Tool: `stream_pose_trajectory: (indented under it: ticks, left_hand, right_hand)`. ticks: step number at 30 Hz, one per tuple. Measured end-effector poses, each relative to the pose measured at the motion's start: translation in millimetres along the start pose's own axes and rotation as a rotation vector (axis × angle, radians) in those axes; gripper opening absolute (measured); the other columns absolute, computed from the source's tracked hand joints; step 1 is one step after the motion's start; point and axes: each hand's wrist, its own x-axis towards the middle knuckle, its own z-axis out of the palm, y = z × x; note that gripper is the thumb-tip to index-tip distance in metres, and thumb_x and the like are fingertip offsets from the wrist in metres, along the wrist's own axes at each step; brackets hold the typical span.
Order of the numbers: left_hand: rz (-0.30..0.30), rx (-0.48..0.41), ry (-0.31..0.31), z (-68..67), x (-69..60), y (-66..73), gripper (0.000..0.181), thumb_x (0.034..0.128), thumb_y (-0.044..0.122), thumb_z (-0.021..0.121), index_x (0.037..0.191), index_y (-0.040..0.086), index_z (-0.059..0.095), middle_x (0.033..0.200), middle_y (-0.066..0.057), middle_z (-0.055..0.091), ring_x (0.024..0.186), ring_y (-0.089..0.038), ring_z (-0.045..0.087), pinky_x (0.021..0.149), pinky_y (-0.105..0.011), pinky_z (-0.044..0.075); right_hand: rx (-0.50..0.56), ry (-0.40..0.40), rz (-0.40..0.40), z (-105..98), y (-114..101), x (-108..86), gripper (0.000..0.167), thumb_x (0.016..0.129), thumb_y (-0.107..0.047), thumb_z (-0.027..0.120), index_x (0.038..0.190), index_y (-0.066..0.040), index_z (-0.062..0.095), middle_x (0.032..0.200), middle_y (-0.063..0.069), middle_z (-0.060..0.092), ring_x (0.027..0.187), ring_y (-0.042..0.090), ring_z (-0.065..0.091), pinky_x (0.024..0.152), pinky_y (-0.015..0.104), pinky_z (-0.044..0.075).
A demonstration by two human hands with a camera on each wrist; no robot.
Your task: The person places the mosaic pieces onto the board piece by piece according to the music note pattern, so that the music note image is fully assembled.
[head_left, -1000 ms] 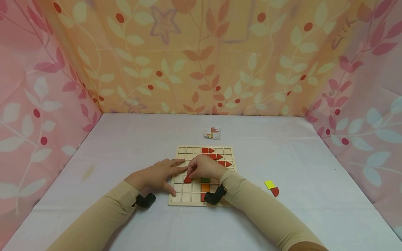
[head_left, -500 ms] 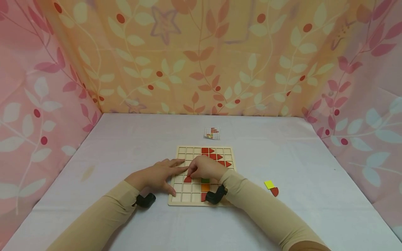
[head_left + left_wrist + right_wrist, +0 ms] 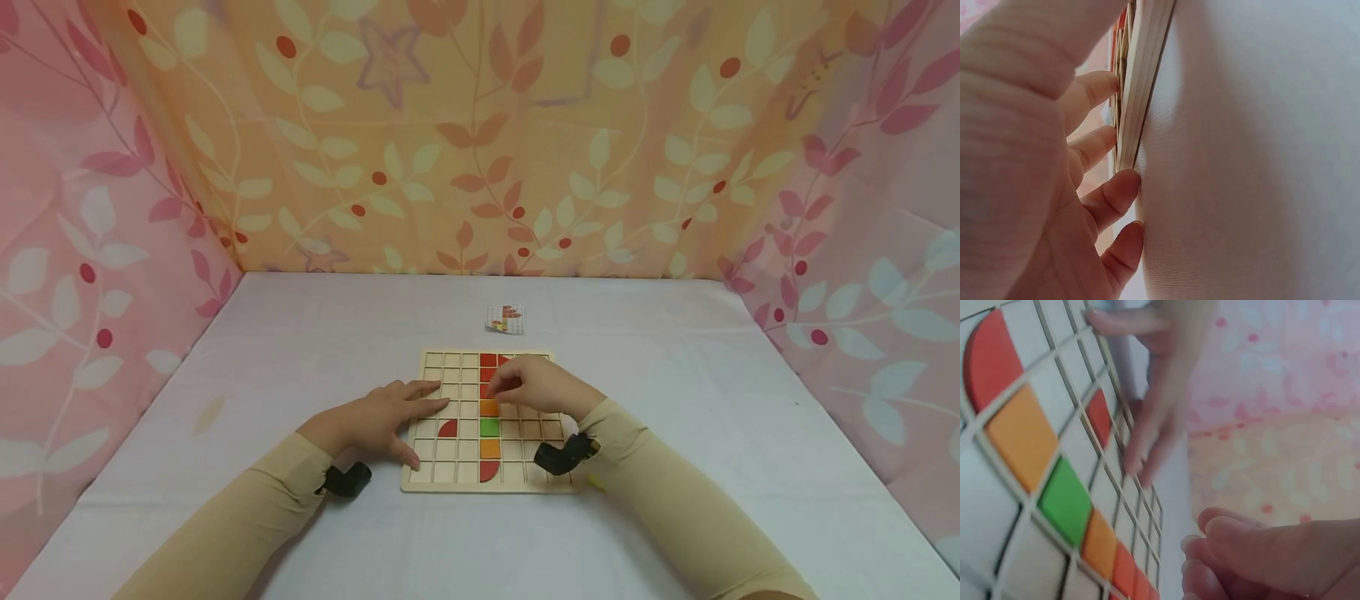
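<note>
In the head view a wooden grid board (image 3: 457,488) lies on the table, with coloured tiles set in its squares. My left hand (image 3: 367,422) rests over its left edge, fingers spread; in the left wrist view, fingertips touch the board's side (image 3: 1144,81). A red quarter-circle tile (image 3: 448,429) sits beyond those fingers. My right hand (image 3: 543,386) is above the board's upper right, fingers loosely bent, with nothing seen between them. Below it run an orange tile (image 3: 490,407), a green tile (image 3: 490,427), another orange tile (image 3: 490,448) and a red rounded tile (image 3: 489,471).
Behind the board lies a small printed card (image 3: 506,318) with a grid pattern. A bit of yellow (image 3: 596,482) shows beneath the right forearm, mostly hidden. Patterned cloth walls (image 3: 480,150) enclose the table at the back and sides.
My right hand has let go of the red quarter-circle tile, which lies in its square, and has moved right and slightly up. My left hand has stayed put.
</note>
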Motion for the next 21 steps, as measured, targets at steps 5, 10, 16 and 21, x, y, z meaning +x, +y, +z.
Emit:
stream_pose_trajectory:
  ticks: [5, 10, 16, 21]
  left_hand:
    - [-0.005, -0.003, 0.007, -0.4, -0.2, 1.5, 0.095, 0.0619, 0.069, 0.062, 0.144, 0.038, 0.024, 0.153, 0.008, 0.009, 0.135, -0.031, 0.016, 0.104, -0.051, 0.020]
    - [-0.012, -0.008, 0.007, -0.4, -0.2, 2.4, 0.095, 0.0621, 0.068, 0.063, 0.143, 0.039, 0.024, 0.153, 0.008, 0.009, 0.136, -0.032, 0.016, 0.104, -0.052, 0.019]
    - [-0.022, -0.009, 0.000, 0.0, 1.0, 2.2, 0.096, 0.0607, 0.070, 0.062, 0.143, 0.041, 0.022, 0.153, 0.010, 0.007, 0.136, -0.030, 0.016, 0.104, -0.052, 0.020]
    - [-0.013, 0.006, 0.000, 0.0, 0.5, 2.2, 0.097, 0.0604, 0.071, 0.061, 0.143, 0.040, 0.022, 0.153, 0.010, 0.008, 0.136, -0.030, 0.016, 0.104, -0.051, 0.019]
  right_hand:
    - [0.023, 0.025, 0.051, -17.5, 11.3, -20.9, 0.010, 0.085, -0.014, 0.064, 0.093, -0.011, 0.070, 0.091, -0.001, 0.066, 0.079, 0.012, 0.056, 0.075, 0.029, 0.047]
    - [0.042, 0.019, 0.096, -34.2, 24.8, -42.3, 0.010, 0.084, -0.011, 0.065, 0.092, -0.009, 0.071, 0.089, 0.000, 0.065, 0.079, 0.015, 0.056, 0.075, 0.031, 0.046]
    - [0.046, 0.030, 0.187, -49.9, 48.5, -70.0, 0.010, 0.082, -0.009, 0.066, 0.092, -0.009, 0.070, 0.085, -0.002, 0.064, 0.078, 0.016, 0.054, 0.073, 0.031, 0.046]
    - [0.063, 0.056, 0.239, -58.1, 65.4, -91.8, 0.012, 0.082, -0.008, 0.066, 0.094, -0.006, 0.069, 0.081, 0.001, 0.064, 0.077, 0.017, 0.054, 0.072, 0.030, 0.046]
